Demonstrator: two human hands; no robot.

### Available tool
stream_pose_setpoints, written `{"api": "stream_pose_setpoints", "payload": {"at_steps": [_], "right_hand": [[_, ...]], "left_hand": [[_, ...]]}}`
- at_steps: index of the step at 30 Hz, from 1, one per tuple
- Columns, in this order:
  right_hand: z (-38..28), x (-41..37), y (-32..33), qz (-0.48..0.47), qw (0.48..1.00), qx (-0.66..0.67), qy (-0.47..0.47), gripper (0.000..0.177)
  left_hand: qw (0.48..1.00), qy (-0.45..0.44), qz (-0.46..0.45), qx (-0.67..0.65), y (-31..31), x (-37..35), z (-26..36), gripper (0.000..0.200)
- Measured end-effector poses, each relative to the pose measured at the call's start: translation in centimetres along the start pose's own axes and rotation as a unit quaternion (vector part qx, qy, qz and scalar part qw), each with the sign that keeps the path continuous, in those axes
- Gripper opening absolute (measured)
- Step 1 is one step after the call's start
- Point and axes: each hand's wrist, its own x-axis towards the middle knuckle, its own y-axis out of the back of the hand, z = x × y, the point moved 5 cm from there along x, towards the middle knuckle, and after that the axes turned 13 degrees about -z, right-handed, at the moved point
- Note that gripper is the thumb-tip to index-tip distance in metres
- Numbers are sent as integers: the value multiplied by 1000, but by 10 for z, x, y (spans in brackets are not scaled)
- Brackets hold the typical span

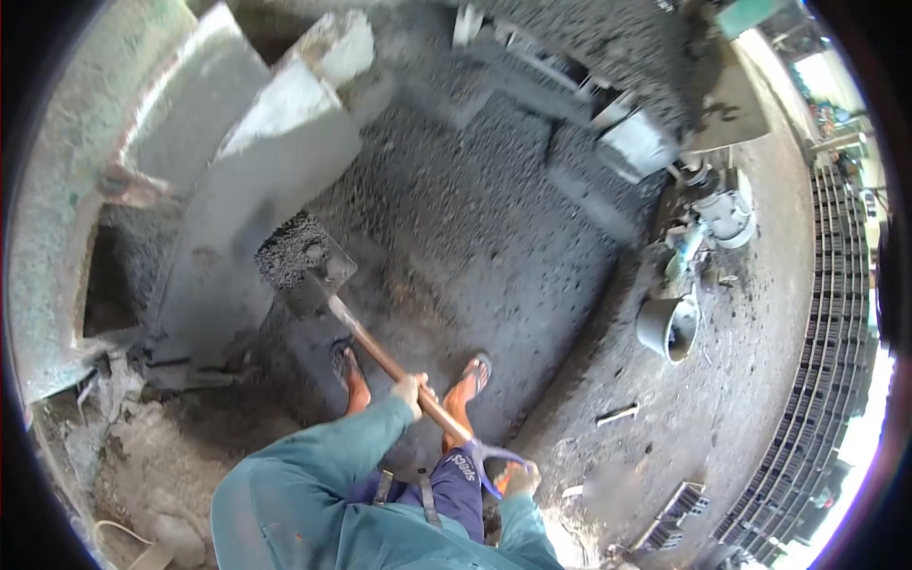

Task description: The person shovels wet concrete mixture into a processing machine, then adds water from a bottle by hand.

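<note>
A shovel [378, 351] with a wooden shaft and a purple grip slants across my front. My left hand [410, 390] is wrapped round the middle of the shaft. At the upper end, my right hand [521, 478] is closed on the purple grip. The blade holds a heap of dark, gritty wet mix [293, 252]. It is raised in front of my feet, beside a sloping grey metal plate [223, 242] on the left. More dark mix [465, 199] covers the floor ahead. My sandalled feet stand apart at its near edge.
On the right are a bucket [655, 326], a hammer-like tool [618, 413] and a pale container [730, 220]. Long stacked rows of dark blocks [825, 332] curve along the far right. A machine frame with a dark opening [112, 275] stands left.
</note>
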Motion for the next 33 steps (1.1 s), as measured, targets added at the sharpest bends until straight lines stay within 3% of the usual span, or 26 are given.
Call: {"api": "stream_pose_setpoints", "payload": {"at_steps": [1, 4, 5, 6, 8, 11, 12, 15, 16, 18, 20, 23, 26, 27, 30, 32, 33], "right_hand": [[-1, -13, 17, 30, 999, 14, -24, 15], [-6, 2, 44, -30, 968, 248, -25, 5], [-7, 27, 45, 1, 996, 83, 21, 5], [-5, 56, 36, -114, 979, 154, -64, 5], [-47, 68, 14, -138, 984, 72, -92, 5], [-100, 67, -15, -138, 983, -36, -120, 6], [-126, 59, -17, -156, 982, -50, -97, 5], [-179, 18, -4, -217, 973, -73, -37, 1], [-195, 2, -4, -234, 969, -66, -41, 2], [-226, -31, -22, -266, 961, -51, -47, 4], [-246, -58, -48, -309, 947, -78, 41, 11], [-258, -160, -109, -299, 943, -111, 93, 19], [-239, -203, -158, -336, 927, -146, 86, 19], [-229, -215, -179, -350, 916, -169, 95, 8], [-172, -241, -274, -443, 896, -17, -35, 10], [-152, -322, -342, -436, 897, -22, -71, 16], [-140, -346, -353, -471, 879, -25, -71, 17]], "left_hand": [[1000, -3, -17, -19, -24, -33, -9, 14], [977, -69, -200, -17, -127, -112, -7, 20], [965, -62, -255, 27, -164, -142, 1, 22], [947, -62, -308, 71, -196, -165, 15, 24], [911, -167, -317, 205, -239, -189, 46, 23], [919, -220, -274, 180, -262, -227, 74, 23], [903, -245, -318, 153, -258, -234, 77, 23], [903, -279, -325, -35, -221, -234, 71, 20], [923, -238, -262, -148, -205, -241, 68, 21], [917, -250, -226, -213, -167, -225, 70, 20], [906, -269, -198, -260, -132, -234, 77, 20], [892, -289, -211, -277, -82, -244, 104, 15], [890, -302, -208, -272, -39, -256, 149, 16], [891, -314, -200, -261, -25, -263, 172, 17], [904, -284, -226, -225, 19, -293, 277, 16], [916, -308, -186, -177, 53, -321, 352, 16], [924, -299, -164, -176, 62, -340, 353, 16]]}}
